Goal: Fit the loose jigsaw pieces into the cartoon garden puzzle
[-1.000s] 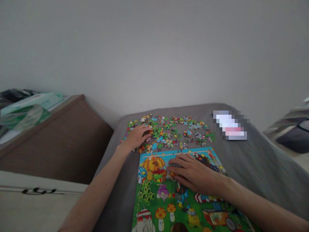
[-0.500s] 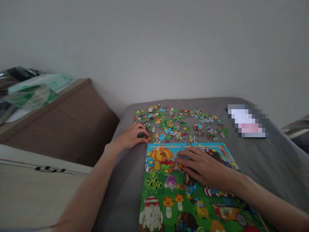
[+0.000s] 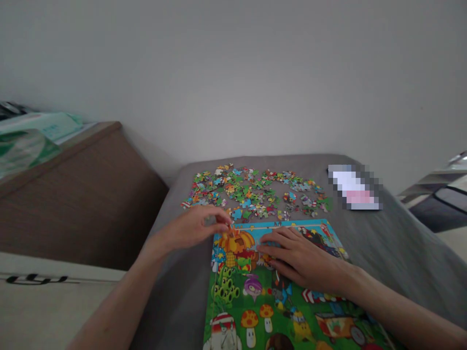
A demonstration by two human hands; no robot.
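Observation:
A colourful cartoon puzzle board (image 3: 237, 287) lies on the grey cloth in front of me. Above its top left corner, my left hand (image 3: 199, 224) pinches a small orange puzzle piece (image 3: 232, 230) between thumb and fingertips, over the printed pumpkin. My right hand (image 3: 301, 255) lies flat across the upper middle of the board, fingers stretched out and covering part of the picture. Just beyond the board's far edge, loose puzzle pieces (image 3: 251, 192) are spread in a wide patch.
A phone-like device (image 3: 353, 188), blurred out, lies at the right on the grey-covered surface (image 3: 386, 238). To the left stands a brown cabinet (image 3: 83, 194) with plastic packages (image 3: 40, 129) on top. A plain wall (image 3: 233, 78) rises behind.
My left hand has moved from the near left edge of the loose pieces onto the board's top left corner, with an orange piece. My right hand stays on the board. The view has shifted slightly.

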